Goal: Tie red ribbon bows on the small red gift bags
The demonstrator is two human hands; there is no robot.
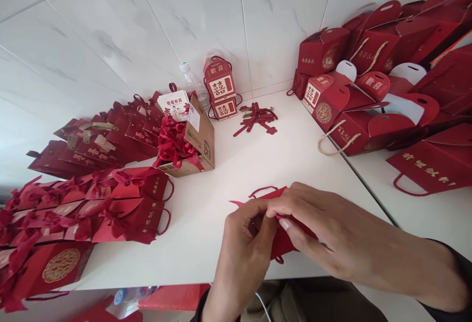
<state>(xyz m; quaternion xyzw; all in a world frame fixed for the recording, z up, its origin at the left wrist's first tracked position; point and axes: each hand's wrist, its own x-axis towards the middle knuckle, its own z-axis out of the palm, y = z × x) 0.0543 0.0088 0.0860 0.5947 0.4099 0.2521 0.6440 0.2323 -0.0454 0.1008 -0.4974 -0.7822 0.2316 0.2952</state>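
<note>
A red gift box (285, 243) sits at the front edge of the white table, largely hidden under my hands. Above it my left hand (248, 243) pinches a red ribbon, its thumb and index finger pressed together. My right hand (324, 223) reaches in from the right, its thumb and fingertips closed on the same ribbon, close to my left fingertips. A pointed ribbon end (236, 203) sticks out to the left of my left hand. Thin red cord loops show behind the box and below it.
Ribbon-tied red boxes (121, 209) and red bags (110, 140) fill the left. A cardboard box (201, 140) of ribbons, a plastic bottle (190, 78), stacked boxes (221, 88) and red tags (258, 118) stand or lie behind. More red boxes (372, 125) crowd the right.
</note>
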